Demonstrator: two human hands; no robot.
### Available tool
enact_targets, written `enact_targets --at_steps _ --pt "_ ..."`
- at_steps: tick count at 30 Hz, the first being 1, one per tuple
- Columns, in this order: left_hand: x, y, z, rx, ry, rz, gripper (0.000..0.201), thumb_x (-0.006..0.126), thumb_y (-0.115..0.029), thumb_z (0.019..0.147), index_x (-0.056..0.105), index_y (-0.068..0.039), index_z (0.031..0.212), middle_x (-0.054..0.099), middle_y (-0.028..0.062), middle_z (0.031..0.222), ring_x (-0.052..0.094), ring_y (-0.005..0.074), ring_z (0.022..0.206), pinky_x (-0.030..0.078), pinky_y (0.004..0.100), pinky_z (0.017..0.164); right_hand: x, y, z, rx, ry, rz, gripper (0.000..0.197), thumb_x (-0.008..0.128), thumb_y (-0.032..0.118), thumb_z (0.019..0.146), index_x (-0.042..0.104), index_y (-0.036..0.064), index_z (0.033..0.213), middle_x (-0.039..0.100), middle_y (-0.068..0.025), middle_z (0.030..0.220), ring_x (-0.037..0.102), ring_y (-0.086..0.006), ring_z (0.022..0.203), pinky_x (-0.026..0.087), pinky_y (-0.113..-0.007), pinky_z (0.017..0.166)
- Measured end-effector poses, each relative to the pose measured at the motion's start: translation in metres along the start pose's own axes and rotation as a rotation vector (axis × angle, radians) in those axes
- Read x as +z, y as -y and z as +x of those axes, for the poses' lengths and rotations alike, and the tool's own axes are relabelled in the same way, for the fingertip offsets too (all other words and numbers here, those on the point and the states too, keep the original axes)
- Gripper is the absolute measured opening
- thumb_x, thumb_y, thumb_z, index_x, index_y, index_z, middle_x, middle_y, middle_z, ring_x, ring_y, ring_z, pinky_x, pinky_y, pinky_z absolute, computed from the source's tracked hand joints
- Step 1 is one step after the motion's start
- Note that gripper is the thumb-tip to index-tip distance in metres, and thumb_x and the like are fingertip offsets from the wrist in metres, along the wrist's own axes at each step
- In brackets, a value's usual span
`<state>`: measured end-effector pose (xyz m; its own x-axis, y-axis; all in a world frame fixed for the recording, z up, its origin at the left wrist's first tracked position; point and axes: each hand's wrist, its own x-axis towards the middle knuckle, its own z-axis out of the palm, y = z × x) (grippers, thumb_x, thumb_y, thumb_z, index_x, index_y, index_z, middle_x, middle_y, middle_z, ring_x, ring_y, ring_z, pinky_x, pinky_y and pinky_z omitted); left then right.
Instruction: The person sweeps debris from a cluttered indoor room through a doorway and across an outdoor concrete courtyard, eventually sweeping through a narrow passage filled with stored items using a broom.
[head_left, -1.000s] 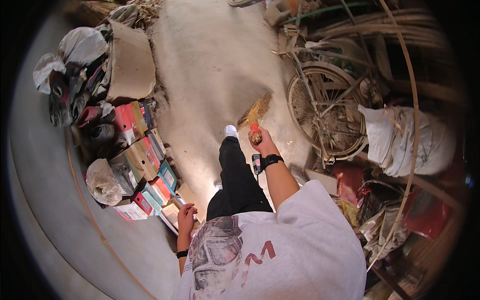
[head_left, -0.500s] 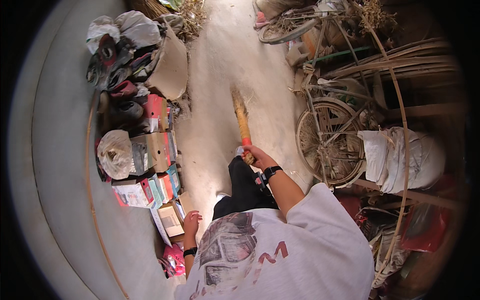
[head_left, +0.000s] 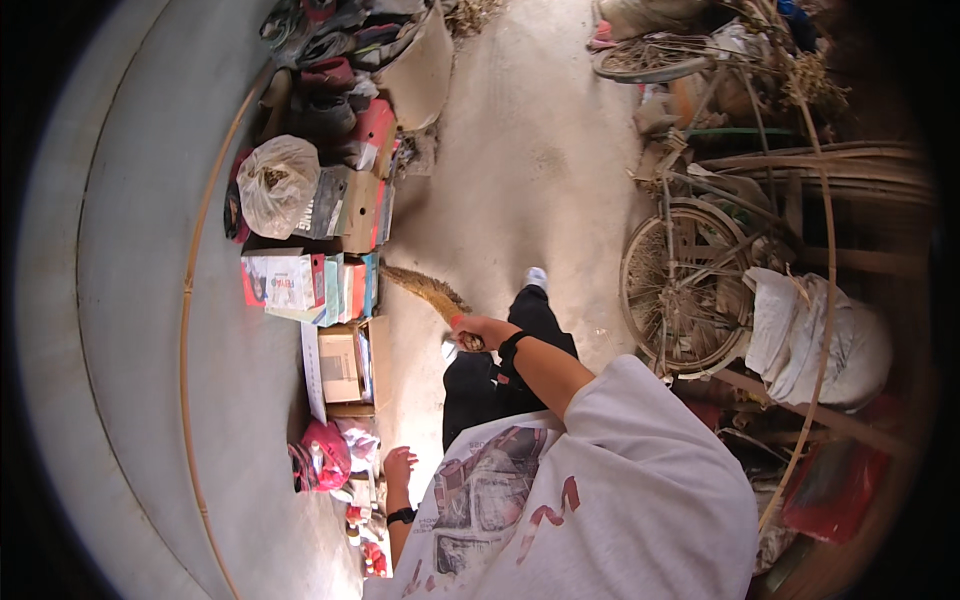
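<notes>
A short straw hand broom (head_left: pixel 432 290) with a red band is gripped in my right hand (head_left: pixel 485 330) in front of my legs. Its bristles point to the far left, toward the stacked boxes, low over the dusty floor. The butt of the handle shows just below my fingers. My left hand (head_left: pixel 399 466) hangs at my left side, holding nothing, its fingers loosely bent and apart. Nearest to it are a pink bag (head_left: pixel 327 456) and small items along the wall.
Stacked shoe boxes (head_left: pixel 355 212), a clear plastic bag (head_left: pixel 278 187) and an open carton (head_left: pixel 346 365) line the left wall. On the right, a dusty bicycle (head_left: pixel 687 285) leans near a white sack (head_left: pixel 815 340) and a red container (head_left: pixel 835 490). The dirt floor (head_left: pixel 520 170) runs between.
The broom has swung from pointing straight ahead to the far left, toward the boxes. I have stepped forward, one foot now ahead on the right. My left hand remains at my side.
</notes>
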<state>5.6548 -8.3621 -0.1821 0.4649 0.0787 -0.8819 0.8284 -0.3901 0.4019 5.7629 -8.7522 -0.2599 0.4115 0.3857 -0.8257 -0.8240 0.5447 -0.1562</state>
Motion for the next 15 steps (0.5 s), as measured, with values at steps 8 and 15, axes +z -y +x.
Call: enact_targets --at_steps 8,15 --pt "0.054 0.008 -0.07 -0.219 -0.061 0.096 0.02 0.046 -0.013 0.079 0.055 -0.002 0.093 0.061 0.0089 0.074 0.061 0.0176 0.063 0.043 0.0257 0.05 -0.11 -0.005 0.034 0.021 0.019 0.458 0.009 0.058 0.0 0.066 0.05 0.0034 0.069 0.05 -0.0054 0.056 0.05 -0.0139 0.044 0.044 -0.024 0.04" --pt "0.151 -0.095 -0.014 -0.047 0.143 0.346 0.022 0.046 -0.017 0.083 0.055 0.0 0.093 0.061 0.0105 0.074 0.06 0.0175 0.065 0.048 0.0264 0.06 -0.291 0.097 -0.038 -0.247 -0.189 0.749 0.017 0.054 -0.002 0.068 0.046 0.0028 0.082 0.049 -0.0061 0.059 0.05 -0.0152 0.044 0.046 -0.025 0.039"
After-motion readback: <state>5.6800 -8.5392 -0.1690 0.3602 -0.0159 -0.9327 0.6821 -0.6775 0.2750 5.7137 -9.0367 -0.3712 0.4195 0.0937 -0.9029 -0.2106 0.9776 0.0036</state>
